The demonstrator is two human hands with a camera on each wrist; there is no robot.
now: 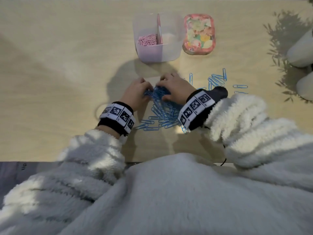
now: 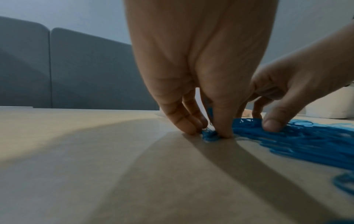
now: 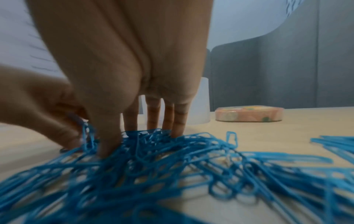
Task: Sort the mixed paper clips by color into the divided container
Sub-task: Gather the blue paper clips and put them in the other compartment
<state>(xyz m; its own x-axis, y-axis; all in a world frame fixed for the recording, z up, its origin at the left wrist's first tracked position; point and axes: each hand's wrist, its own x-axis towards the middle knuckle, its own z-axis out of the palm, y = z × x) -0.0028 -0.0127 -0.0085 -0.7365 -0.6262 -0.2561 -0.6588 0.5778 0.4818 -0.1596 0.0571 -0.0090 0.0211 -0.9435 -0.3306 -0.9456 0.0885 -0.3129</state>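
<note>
Both hands [image 1: 153,89] bunched on blue clips [image 1: 160,114] mid-desk [image 1: 67,65]. Light, slippery, tangly; best scooped from underneath.

Light wood table [image 1: 50,68]. Pink-rimmed clear lidded box [image 1: 199,33] of pastel bits on it, far side. Two white rounded objects [image 1: 301,50] at far right edge, leafy shadow beside them. Grey padded panels [image 2: 76,72] behind table. White fluffy sleeves [image 1: 94,160], marker wristbands [image 1: 118,116].
</note>
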